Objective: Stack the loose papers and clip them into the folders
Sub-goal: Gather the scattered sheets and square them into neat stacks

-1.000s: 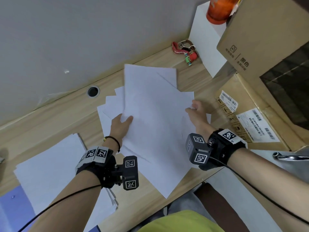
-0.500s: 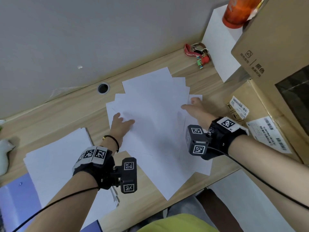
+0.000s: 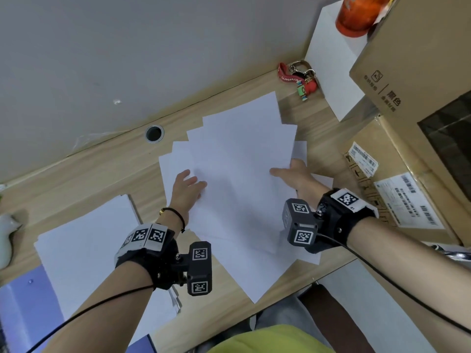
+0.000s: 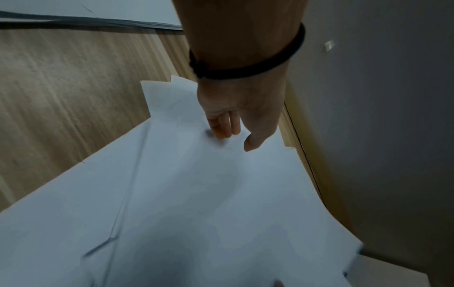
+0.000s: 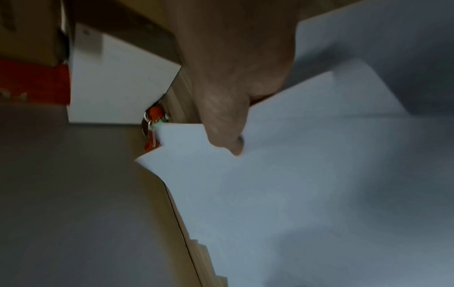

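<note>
Several loose white papers (image 3: 242, 179) lie fanned out on the wooden desk (image 3: 107, 179). My left hand (image 3: 193, 179) rests on their left side, and its fingertips (image 4: 222, 134) press down on a sheet with the thumb held apart. My right hand (image 3: 285, 169) pinches the right edge of the upper sheets. Its thumb (image 5: 228, 139) lies on top and its fingers are hidden under the paper. A second, squared stack of paper (image 3: 84, 250) lies at the left on a blue folder (image 3: 23, 309).
A grey wall runs along the desk's far edge, with a cable hole (image 3: 154, 133) near it. A red keychain (image 3: 298, 77), a white box (image 3: 334, 67) and an orange bottle (image 3: 356, 14) stand at the back right. Cardboard boxes (image 3: 407, 174) crowd the right side.
The upper sheets have turned clockwise and slid over the others, so the fan is tighter. My right hand has taken their right edge, and my left hand has shifted a little on the paper.
</note>
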The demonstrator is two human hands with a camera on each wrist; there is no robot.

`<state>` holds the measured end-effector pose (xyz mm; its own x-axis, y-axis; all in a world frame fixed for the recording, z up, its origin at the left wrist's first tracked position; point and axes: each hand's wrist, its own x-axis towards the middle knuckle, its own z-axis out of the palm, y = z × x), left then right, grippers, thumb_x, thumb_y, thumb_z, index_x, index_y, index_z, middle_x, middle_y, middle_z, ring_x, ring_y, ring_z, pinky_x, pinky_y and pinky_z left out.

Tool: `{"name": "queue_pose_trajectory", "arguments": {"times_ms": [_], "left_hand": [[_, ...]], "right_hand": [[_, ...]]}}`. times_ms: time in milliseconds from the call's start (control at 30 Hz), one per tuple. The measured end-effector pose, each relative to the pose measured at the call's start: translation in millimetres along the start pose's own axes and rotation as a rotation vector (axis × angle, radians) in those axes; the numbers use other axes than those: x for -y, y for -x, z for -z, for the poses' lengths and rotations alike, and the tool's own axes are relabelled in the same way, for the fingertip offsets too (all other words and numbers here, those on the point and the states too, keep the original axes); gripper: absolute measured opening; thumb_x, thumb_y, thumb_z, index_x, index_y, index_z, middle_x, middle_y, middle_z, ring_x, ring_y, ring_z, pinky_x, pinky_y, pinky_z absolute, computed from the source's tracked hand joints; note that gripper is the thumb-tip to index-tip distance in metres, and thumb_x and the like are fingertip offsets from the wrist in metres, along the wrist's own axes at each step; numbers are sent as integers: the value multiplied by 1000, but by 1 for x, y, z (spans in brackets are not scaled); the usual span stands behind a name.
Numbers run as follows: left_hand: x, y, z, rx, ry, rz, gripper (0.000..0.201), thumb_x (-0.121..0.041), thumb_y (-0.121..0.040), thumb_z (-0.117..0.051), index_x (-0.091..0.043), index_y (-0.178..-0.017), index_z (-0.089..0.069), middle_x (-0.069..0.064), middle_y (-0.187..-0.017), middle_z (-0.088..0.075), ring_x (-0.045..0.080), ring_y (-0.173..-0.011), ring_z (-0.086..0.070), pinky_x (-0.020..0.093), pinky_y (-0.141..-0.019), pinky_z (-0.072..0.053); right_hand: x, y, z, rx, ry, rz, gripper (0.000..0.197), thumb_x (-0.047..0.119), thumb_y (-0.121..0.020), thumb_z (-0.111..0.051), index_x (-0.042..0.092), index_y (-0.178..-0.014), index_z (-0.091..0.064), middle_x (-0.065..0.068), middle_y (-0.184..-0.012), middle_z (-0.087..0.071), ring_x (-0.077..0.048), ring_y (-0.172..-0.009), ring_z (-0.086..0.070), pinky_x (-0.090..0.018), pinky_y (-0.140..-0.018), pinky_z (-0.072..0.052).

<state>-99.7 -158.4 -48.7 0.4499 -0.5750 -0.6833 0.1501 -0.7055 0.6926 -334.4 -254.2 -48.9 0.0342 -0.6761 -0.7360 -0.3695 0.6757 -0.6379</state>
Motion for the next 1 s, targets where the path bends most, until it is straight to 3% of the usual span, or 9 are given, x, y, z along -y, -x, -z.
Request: {"name": "queue_pose_trajectory", "arguments": {"times_ms": [100,200,233,300,433,567,667,833,1000], "left_hand": [[-1,-6,3,-47,-89,-48,57,-8,-90,-60,-15,-142,-37,8,-142,-45,26,-126,-48,33,-101,-41],[-1,-8,0,-27,-213,-96,55,-7,-90,-59,-14,-141,-39,7,-142,-45,22,-131,-44,31,-100,-38],[0,-8,-1,-18,-253,-110,56,-7,-90,-59,-14,-142,-39,7,-144,-44,22,-133,-42,32,-102,-37],[2,-7,-4,-14,-318,-131,58,-7,-89,-60,-14,-143,-38,6,-145,-43,21,-136,-38,32,-104,-35],[4,-5,-10,-4,-459,-186,61,-8,-85,-64,-13,-141,-40,7,-143,-44,23,-133,-40,32,-103,-36],[6,-5,-12,23,-605,-208,63,-10,-81,-68,-11,-140,-44,9,-141,-43,29,-132,-40,39,-107,-38],[9,-4,-10,28,-645,-215,61,-11,-83,-66,-10,-140,-45,9,-145,-35,27,-135,-35,33,-108,-34],[11,0,1,-30,-501,-162,63,-13,-85,-63,-10,-144,-39,9,-148,-35,28,-136,-36,42,-109,-38],[19,7,20,1,-323,-91,59,-11,-92,-56,-14,-146,-32,4,-146,-39,22,-133,-39,32,-100,-38]], "right_hand": [[-15,8,25,-313,-69,9,14,9,-86,-59,14,-99,-58,1,-89,-64,-18,-84,-60,-24,-69,-48],[-41,8,47,-413,-32,-81,20,15,-83,-61,9,-102,-61,-6,-101,-67,-26,-88,-63,-32,-82,-54],[-46,10,51,-421,-30,-103,21,15,-84,-62,9,-104,-61,-7,-103,-67,-26,-87,-62,-28,-80,-54],[-60,12,54,-362,-26,-159,22,17,-85,-64,9,-105,-60,-7,-107,-66,-27,-91,-60,-18,-73,-52],[-71,15,45,-239,-96,-234,50,14,-84,-69,-1,-128,-50,-13,-126,-58,-31,-114,-56,-37,-93,-46],[-74,24,48,-161,-59,-157,35,5,-90,-59,3,-124,-54,-11,-116,-60,-26,-104,-56,-31,-83,-44],[-67,31,61,-127,60,-80,32,3,-90,-57,3,-122,-57,-13,-118,-62,-28,-103,-58,-32,-86,-45],[-34,26,72,68,380,7,31,6,-89,-59,4,-121,-57,-12,-116,-62,-23,-95,-55,-30,-83,-42],[15,0,42,231,1014,190,44,16,-89,-55,3,-130,-46,-13,-128,-53,-28,-112,-52,-26,-77,-39]]}}
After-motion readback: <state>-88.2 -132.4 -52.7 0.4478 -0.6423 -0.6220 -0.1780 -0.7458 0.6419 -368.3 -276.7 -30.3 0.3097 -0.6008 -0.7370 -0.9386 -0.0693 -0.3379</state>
